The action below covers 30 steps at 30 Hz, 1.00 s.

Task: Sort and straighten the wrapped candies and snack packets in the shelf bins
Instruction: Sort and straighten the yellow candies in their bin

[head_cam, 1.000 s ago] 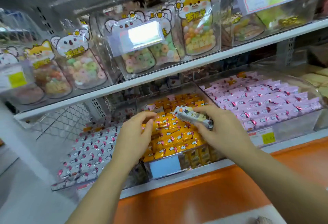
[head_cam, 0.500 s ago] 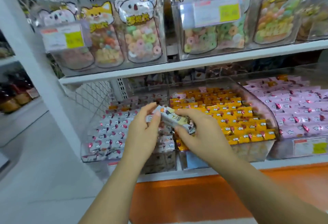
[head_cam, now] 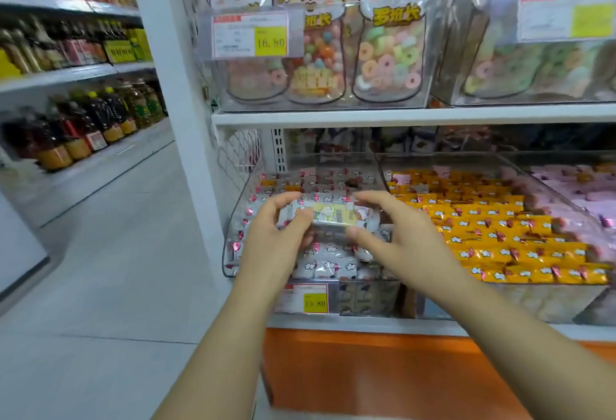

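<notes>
Snack packet [head_cam: 328, 216] held lengthwise between both hands, just over the leftmost clear bin [head_cam: 233, 236] on the lower shelf [head_cam: 366, 324].
The left hand [head_cam: 273, 246] pinches its left end and the right hand [head_cam: 403, 239] its right end, fingers [head_cam: 368, 198] curled round the wrapper. That bin holds white wrapped candies [head_cam: 328, 268]; the next holds yellow candies [head_cam: 493, 236] in rows, the one beyond pink candies [head_cam: 573, 186]. The left wrist hides part of the bin's front wall. Above, clear boxes [head_cam: 215, 86] hold animal-shaped pouches [head_cam: 390, 43] of ring sweets behind a price tag [head_cam: 250, 34]. Bottles [head_cam: 83, 126] line the shelves across the aisle.
</notes>
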### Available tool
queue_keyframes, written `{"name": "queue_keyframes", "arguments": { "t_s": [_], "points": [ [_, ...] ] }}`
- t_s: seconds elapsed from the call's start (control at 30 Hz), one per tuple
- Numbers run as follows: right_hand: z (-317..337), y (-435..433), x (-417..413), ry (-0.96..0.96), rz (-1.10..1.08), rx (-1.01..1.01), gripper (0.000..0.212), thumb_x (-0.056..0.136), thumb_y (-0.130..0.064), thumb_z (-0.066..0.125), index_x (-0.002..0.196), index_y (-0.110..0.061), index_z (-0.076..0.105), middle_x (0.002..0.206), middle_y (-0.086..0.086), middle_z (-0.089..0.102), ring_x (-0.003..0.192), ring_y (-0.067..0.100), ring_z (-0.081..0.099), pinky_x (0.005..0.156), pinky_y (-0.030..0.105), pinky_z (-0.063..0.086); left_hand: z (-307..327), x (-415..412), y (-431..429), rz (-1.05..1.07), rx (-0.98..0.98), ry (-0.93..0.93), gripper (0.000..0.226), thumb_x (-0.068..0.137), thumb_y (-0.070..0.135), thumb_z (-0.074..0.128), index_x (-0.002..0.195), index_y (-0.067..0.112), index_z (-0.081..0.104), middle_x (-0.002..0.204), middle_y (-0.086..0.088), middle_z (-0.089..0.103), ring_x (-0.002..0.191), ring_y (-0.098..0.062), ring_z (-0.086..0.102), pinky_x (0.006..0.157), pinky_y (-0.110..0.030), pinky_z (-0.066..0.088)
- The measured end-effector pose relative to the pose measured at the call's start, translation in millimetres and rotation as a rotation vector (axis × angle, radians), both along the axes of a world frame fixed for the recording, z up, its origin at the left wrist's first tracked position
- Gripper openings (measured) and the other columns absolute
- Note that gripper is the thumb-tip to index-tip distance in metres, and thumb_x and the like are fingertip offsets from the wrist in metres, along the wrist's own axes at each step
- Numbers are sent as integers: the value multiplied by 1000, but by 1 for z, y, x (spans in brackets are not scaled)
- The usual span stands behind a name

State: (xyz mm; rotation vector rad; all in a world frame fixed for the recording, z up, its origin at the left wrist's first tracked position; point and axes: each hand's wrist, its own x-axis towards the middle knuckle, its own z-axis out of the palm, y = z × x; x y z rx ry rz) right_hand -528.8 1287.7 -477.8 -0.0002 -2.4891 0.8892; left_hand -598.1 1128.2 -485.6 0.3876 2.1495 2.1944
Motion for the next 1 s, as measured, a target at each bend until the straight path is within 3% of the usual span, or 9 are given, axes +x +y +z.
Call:
{"name": "queue_keyframes", "arguments": {
  "t_s": [0.1, 0.2, 0.27, 0.37, 0.53, 0.6, 0.7, 0.83, 1.0],
  "points": [
    [2, 3, -13, 5, -19, -267, 38, 84, -31, 66, 121, -32, 53, 81, -5, 58, 65, 8, 55, 54, 13, 42, -5, -7, -4, 10, -18, 17, 17, 87, 24, 65, 98, 35, 57, 83, 13, 68, 80, -23, 70, 77, -40, 57],
    [1, 6, -23, 36, -32, -320, 37, 86, -22, 66, 121, -28, 55, 94, -5, 63, 77, 5, 61, 63, 6, 44, -3, -7, -3, -55, -188, 125, 23, 88, 26, 64, 105, 35, 51, 105, 16, 57, 72, 0, 63, 61, -14, 51],
    [2, 8, -26, 55, -30, -336, 36, 86, -17, 65, 120, -26, 56, 100, -7, 63, 85, 1, 61, 69, 1, 43, -1, -7, 0, -94, -264, 182, 29, 88, 23, 64, 111, 34, 50, 103, 17, 52, 58, 8, 56, 49, -9, 44],
    [9, 9, -30, 85, 13, -321, 31, 85, -13, 66, 112, -28, 59, 99, -16, 61, 83, -6, 59, 74, 5, 45, -2, -5, 7, -139, -361, 249, 38, 86, 24, 67, 120, 31, 52, 94, 19, 54, 67, 15, 55, 55, -5, 44],
    [19, 26, -35, 94, 18, -169, 24, 87, -18, 63, 109, -29, 62, 96, -22, 63, 92, -7, 60, 80, 6, 44, -1, -2, 21, -166, -352, 211, 35, 88, 24, 64, 122, 26, 54, 97, 19, 62, 74, 2, 64, 66, -18, 55],
    [12, 48, -39, 21, -86, -121, 28, 89, -23, 61, 117, -26, 61, 108, -14, 64, 106, 2, 58, 91, 16, 43, 1, -7, 28, -147, -306, 169, 33, 90, 22, 62, 121, 25, 52, 102, 16, 62, 70, 2, 66, 64, -17, 54],
    [-4, 67, -40, -156, -113, -51, 34, 92, -31, 56, 125, -22, 58, 130, -6, 57, 120, 9, 49, 98, 22, 35, 1, -16, 37, -98, -277, 132, 38, 90, 23, 62, 126, 25, 51, 112, 11, 61, 77, 0, 66, 77, -28, 56],
    [-10, 74, -39, -161, -66, -2, 36, 93, -34, 52, 128, -24, 56, 136, -7, 52, 124, 8, 46, 98, 19, 30, 2, -14, 52, -80, -334, 150, 38, 90, 26, 62, 125, 30, 49, 92, 24, 51, 66, 15, 56, 60, -4, 45],
    [-2, 72, -29, -72, -5, -16, 59, 89, -31, 60, 142, -32, 33, 135, -23, 36, 122, -4, 35, 99, 17, 28, 8, -12, 54, -94, -487, 263, 36, 91, 28, 58, 124, 40, 51, 102, 22, 55, 83, -5, 64, 69, -22, 51]
  ]
}}
